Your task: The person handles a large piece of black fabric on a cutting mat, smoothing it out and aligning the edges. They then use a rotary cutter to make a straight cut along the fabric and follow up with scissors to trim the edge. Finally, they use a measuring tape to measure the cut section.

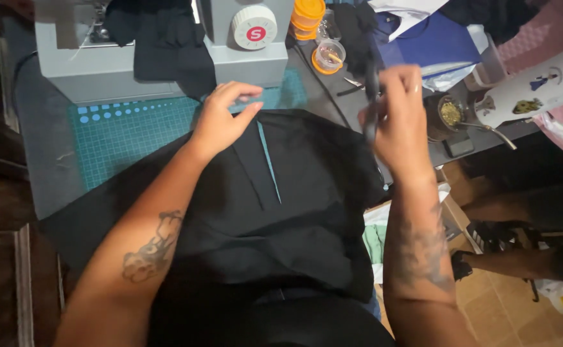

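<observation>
A black piece of fabric [294, 193] lies spread over the table and my lap, with a narrow slit showing the teal mat beneath. My left hand [220, 119] rests on the cloth's upper edge, fingers curled and pinching at it. My right hand [400, 115] is raised above the cloth's right side and grips a dark, slim tool [371, 96] that looks like scissors, blurred by motion.
A grey sewing machine [166, 51] stands at the back on a teal cutting mat [127, 132]. An orange-lidded container [308, 16] and a small clear cup [329, 54] sit behind. Right of the table lie a small bowl with a spoon [451, 114], clutter and a cardboard box [455, 218].
</observation>
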